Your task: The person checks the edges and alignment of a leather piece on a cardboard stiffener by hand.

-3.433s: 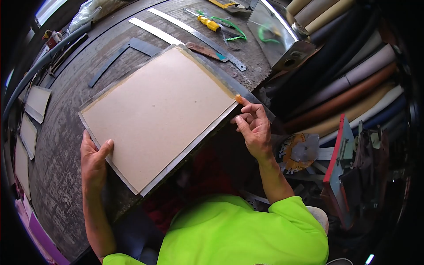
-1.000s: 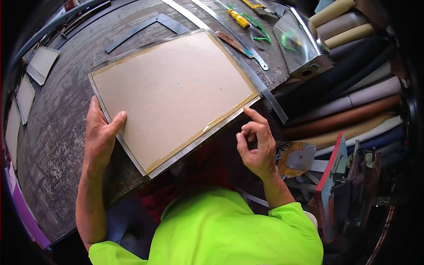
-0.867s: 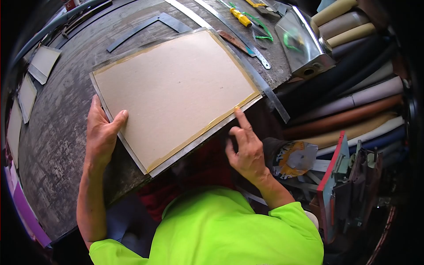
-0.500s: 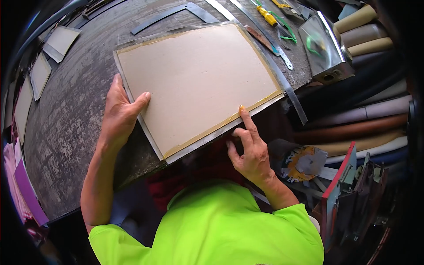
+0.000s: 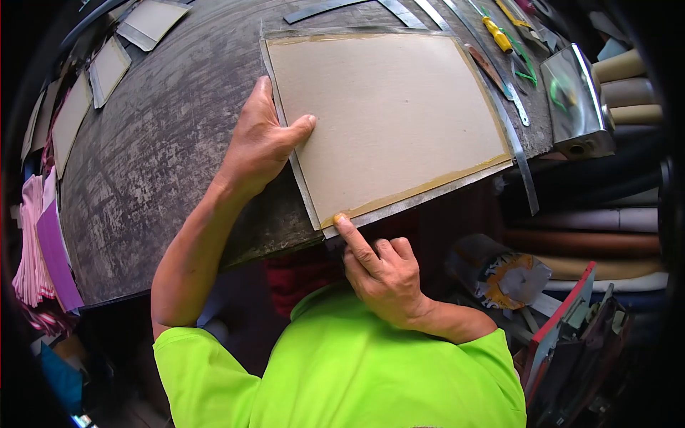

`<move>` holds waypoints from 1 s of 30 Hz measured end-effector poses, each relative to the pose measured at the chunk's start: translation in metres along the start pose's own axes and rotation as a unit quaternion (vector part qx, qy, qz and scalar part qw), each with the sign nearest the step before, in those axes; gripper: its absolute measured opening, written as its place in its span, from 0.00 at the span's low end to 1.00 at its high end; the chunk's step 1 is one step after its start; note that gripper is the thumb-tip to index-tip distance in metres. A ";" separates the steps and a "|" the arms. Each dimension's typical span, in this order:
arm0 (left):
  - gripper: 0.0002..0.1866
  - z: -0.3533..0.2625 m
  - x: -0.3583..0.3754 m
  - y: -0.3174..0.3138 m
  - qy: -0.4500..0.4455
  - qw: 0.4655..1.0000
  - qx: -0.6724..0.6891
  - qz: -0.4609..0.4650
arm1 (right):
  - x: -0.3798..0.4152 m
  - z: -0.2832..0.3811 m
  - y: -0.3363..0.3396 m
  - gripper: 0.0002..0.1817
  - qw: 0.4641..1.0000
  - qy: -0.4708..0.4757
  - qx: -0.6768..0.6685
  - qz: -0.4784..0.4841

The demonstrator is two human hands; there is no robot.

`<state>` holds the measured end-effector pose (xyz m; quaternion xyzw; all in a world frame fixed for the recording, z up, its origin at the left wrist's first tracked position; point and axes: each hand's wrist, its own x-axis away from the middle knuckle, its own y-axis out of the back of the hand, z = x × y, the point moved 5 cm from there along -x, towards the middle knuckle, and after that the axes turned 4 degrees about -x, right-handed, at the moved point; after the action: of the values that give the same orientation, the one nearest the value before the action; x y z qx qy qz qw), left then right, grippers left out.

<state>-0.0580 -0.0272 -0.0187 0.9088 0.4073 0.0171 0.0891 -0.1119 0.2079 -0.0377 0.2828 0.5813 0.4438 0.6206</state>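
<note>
A beige cardboard panel (image 5: 389, 121) with a grey border lies on the dark worktable, its near edge reaching past the table's edge. Yellow-brown glue lines the panel's borders. My left hand (image 5: 267, 139) grips the left side, thumb on top; its other fingers are partly hidden along and below the edge. At the near left corner, the outstretched index finger of my right hand (image 5: 382, 267) presses on the glue strip. Glue coats that fingertip. The other right fingers are loosely bent and hold nothing.
Beyond the panel lie a metal square (image 5: 335, 8), metal strips, a yellow-handled screwdriver (image 5: 497, 34) and a wooden-handled blade (image 5: 492, 71). A metal can (image 5: 574, 100) stands at the table's right edge. Several cardboard pieces (image 5: 110, 70) lie at left. Material rolls (image 5: 585, 242) are stacked at right.
My right fingertip has slid left along the near glued edge, from near the right corner to the left corner. The whole view has shifted, and my left hand keeps its hold.
</note>
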 end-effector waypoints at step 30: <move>0.29 -0.004 0.000 -0.005 0.008 1.000 0.009 0.007 | 0.051 -0.195 0.100 0.12 0.961 -0.265 -0.038 -0.076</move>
<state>-0.0616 -0.0231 -0.0154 0.9124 0.4013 0.0213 0.0779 -0.3273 0.2654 -0.0066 0.3213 0.3986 0.3264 0.7946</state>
